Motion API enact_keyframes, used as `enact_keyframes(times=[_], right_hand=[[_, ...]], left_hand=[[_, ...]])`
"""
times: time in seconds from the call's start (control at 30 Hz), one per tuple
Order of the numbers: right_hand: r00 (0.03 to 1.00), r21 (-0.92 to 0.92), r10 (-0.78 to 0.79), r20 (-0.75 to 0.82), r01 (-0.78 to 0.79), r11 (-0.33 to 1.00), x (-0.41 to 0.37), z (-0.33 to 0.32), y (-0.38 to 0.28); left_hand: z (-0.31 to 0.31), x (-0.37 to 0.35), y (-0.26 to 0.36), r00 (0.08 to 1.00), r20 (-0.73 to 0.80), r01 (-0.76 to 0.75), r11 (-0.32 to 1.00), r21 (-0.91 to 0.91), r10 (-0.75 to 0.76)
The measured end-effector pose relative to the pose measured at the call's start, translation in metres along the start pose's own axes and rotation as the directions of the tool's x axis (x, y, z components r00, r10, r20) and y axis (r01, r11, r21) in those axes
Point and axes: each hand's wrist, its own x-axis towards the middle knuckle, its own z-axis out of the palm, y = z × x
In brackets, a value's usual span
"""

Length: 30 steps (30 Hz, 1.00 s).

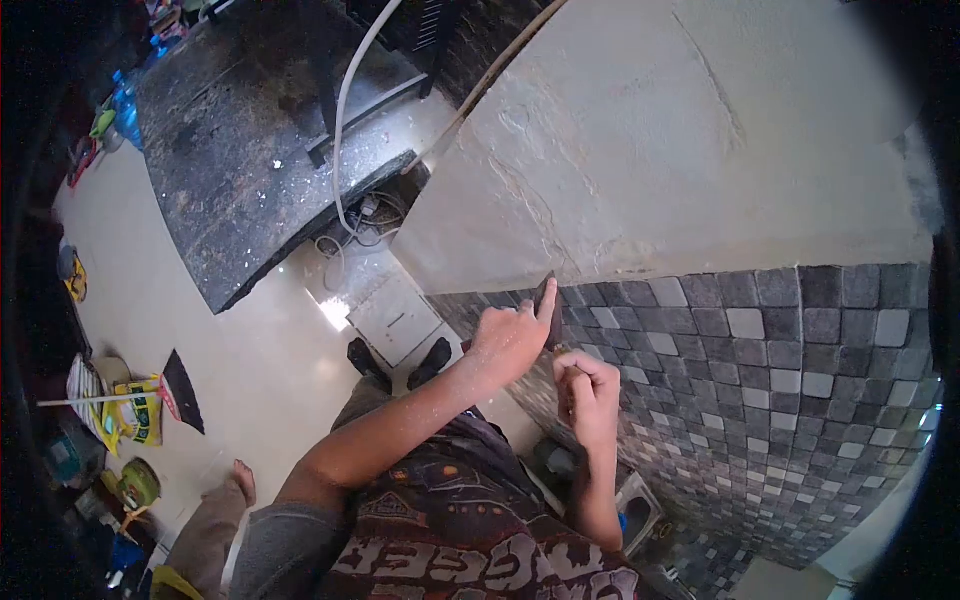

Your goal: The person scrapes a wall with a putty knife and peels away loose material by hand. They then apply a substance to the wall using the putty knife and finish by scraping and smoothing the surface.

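Observation:
A dark flat blade stands against the wall where the pale plaster meets the grey mosaic tiles. My left hand lies along the blade, its index finger stretched up towards the blade's tip and the other fingers bent. Just below and to the right, my right hand is closed around the tool's lower end, mostly hidden by the fingers. Cracks and rough patches run through the plaster above the tip.
A dark stone counter with white specks is at upper left, a pale cable hanging over it. Another person's bare foot is at lower left. Yellow bags and a dustpan-like black item lie on the floor.

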Motion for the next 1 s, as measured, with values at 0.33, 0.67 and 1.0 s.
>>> enact_keyframes(times=[0.33, 0.67, 1.0], right_hand=[[0.983, -0.322, -0.054, 0.173, 0.108, 0.941, -0.005, -0.009, -0.021], [0.975, -0.446, -0.170, 0.145, 0.217, 0.868, -0.001, -0.036, -0.043], [0.973, -0.557, -0.219, 0.074, 0.222, 0.800, 0.002, -0.025, -0.036]], left_hand=[[-0.017, -0.005, -0.005, 0.993, 0.116, 0.046, 0.971, -0.235, -0.019], [-0.015, -0.009, 0.010, 0.996, -0.029, 0.022, 0.548, -0.837, -0.083], [0.004, -0.004, 0.018, 0.984, -0.155, -0.103, 0.428, -0.898, -0.089]])
